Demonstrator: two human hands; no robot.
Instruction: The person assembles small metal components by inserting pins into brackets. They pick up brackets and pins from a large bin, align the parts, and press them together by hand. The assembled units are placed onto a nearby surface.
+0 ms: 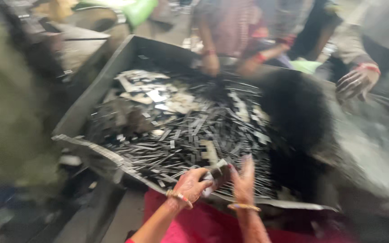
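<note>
A large grey metal bin (113, 72) is seen from above, tilted w/ its near-left rim bent and ragged. It is filled w/ a heap of small flat metal strips (190, 130), mostly dark and shiny, lying criss-cross; paler flat offcuts (154, 94) are piled toward the far left of the bin. The whole view is motion-blurred, so fine detail cannot be made out.

At the near edge of the bin, approx. centre, the left hand (190, 184) is curled closed around a small bunch of the strips (214, 173) (exact count cannot be told), w/ a gold bangle (178, 196) worn at the wrist. Just beside it on the right, the right hand (244, 180) is held w/ fingers extended upward, flat and open, touching or nearly touching the held bunch; whether anything is gripped by it cannot be told. A second gold bangle (244, 207) is seen on that wrist. Red-pink cloth (194, 220) is visible below both forearms.

At the far side, other people's hands are at the bin: two hands (212, 63) w/ red wristbands reach into the heap at far centre, and a dark hand (354, 83) w/ a red band hangs over the far-right corner. A dark blurred mass (293, 108) covers the right part of the bin. A green object (138, 10) lies beyond the far rim, and a grey floor (5, 112) is seen left.
</note>
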